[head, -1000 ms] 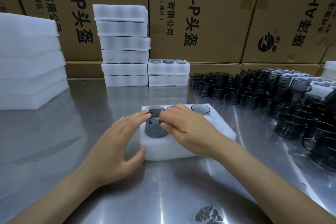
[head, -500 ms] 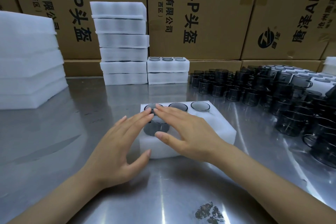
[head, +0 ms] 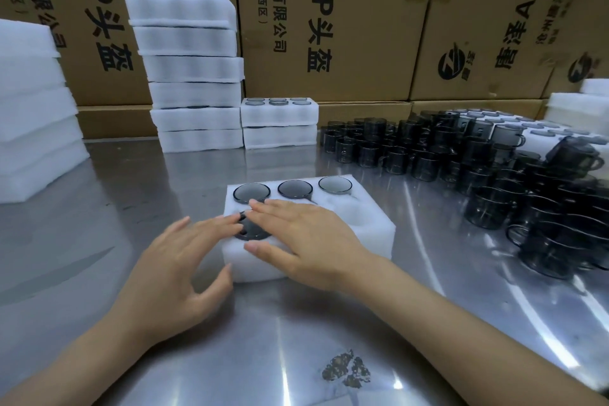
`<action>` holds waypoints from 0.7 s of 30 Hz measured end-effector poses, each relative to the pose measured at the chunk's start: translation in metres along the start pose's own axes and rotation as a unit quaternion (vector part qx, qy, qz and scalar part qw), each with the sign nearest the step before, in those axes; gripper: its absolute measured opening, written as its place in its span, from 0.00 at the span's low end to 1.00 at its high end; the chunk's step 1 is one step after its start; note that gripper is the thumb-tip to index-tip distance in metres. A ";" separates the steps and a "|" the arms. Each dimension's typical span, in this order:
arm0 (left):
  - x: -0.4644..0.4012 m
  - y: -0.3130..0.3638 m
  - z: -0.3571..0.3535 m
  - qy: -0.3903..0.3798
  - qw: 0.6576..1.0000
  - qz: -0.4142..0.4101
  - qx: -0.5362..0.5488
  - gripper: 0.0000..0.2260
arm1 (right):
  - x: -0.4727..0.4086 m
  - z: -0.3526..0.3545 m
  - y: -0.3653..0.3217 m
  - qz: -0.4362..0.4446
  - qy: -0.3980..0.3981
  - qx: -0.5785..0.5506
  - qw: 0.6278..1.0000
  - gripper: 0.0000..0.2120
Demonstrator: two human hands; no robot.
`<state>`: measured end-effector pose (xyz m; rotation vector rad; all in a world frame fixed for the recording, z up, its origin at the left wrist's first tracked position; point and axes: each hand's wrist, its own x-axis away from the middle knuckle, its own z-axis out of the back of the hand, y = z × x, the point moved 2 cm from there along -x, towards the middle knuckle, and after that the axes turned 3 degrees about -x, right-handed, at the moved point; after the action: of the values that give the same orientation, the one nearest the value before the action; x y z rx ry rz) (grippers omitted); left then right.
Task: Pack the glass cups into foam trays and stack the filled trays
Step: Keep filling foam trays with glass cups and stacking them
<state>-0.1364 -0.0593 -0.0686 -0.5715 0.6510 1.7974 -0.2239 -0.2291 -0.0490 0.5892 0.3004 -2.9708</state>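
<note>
A white foam tray (head: 372,234) lies in front of me on the steel table. Three dark glass cups fill its back row, the left one (head: 251,192) nearest my fingers. A fourth cup (head: 249,231) sits sunk in the front left pocket. My right hand (head: 306,237) lies flat over the tray, fingers straight, pressing on that cup. My left hand (head: 184,260) rests against the tray's left side with fingers spread, fingertips touching the cup's rim. The front middle pocket is hidden under my right hand.
Loose dark glass cups (head: 478,168) crowd the table's right side. A tall stack of foam trays (head: 191,76) and a short stack of filled trays (head: 280,122) stand at the back. Foam sheets (head: 33,115) are piled at left. Cardboard boxes (head: 329,20) form the back wall.
The cup that my right hand held upright at the front left pocket has gone down into the pocket. My right hand has flattened out over it.
</note>
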 end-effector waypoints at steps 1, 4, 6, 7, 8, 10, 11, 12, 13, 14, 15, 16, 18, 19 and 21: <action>-0.001 -0.001 0.001 -0.004 1.000 0.000 0.007 0.20 | 0.000 0.003 0.001 -0.007 0.021 -0.037 0.999 0.25; -0.003 -0.003 0.003 -0.009 1.000 -0.007 0.011 0.21 | 0.004 0.028 0.022 -0.085 0.181 -0.119 0.973 0.21; -0.004 -0.003 0.004 -0.008 1.000 -0.005 0.014 0.22 | 0.013 0.048 0.052 -0.170 0.294 -0.049 0.939 0.15; -0.004 -0.003 0.004 -0.007 1.000 -0.006 0.018 0.22 | 0.019 0.056 0.069 -0.230 0.316 0.009 0.921 0.14; -0.004 -0.002 0.004 -0.006 1.000 -0.008 0.023 0.22 | 0.026 0.060 0.088 -0.301 0.307 0.068 0.901 0.14; -0.006 -0.001 0.004 -0.007 1.000 -0.012 0.027 0.21 | 0.042 0.063 0.119 -0.453 0.233 0.137 0.850 0.20; -0.006 -0.002 0.004 -0.007 0.999 -0.012 0.029 0.21 | 0.050 0.063 0.130 -0.519 0.190 0.138 0.822 0.23; -0.007 -0.002 0.004 -0.006 0.999 -0.011 0.030 0.21 | 0.056 0.062 0.138 -0.571 0.152 0.126 0.797 0.26; -0.006 -0.003 0.004 -0.006 0.999 -0.010 0.031 0.20 | 0.061 0.063 0.145 -0.609 0.122 0.111 0.776 0.28; -0.006 -0.004 0.003 -0.007 0.999 -0.012 0.031 0.20 | 0.064 0.064 0.149 -0.634 0.100 0.098 0.761 0.30; -0.006 -0.005 0.003 -0.008 0.999 -0.013 0.031 0.20 | 0.067 0.064 0.152 -0.648 0.085 0.088 0.752 0.31; -0.005 -0.005 0.003 -0.008 0.999 -0.011 0.033 0.20 | 0.067 0.064 0.153 -0.654 0.075 0.084 0.748 0.31; -0.005 -0.005 0.003 -0.008 0.999 -0.004 0.039 0.19 | 0.066 0.061 0.152 -0.644 0.073 0.091 0.756 0.29; -0.005 -0.005 0.003 -0.008 0.999 -0.002 0.040 0.19 | 0.064 0.060 0.151 -0.631 0.082 0.098 0.766 0.27; -0.004 -0.005 0.002 -0.008 0.999 -0.001 0.042 0.19 | 0.061 0.058 0.148 -0.602 0.108 0.097 0.785 0.24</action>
<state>-0.1309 -0.0593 -0.0648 -0.5001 0.7107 1.7618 -0.2815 -0.3888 -0.0455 1.0874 0.5611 -4.1981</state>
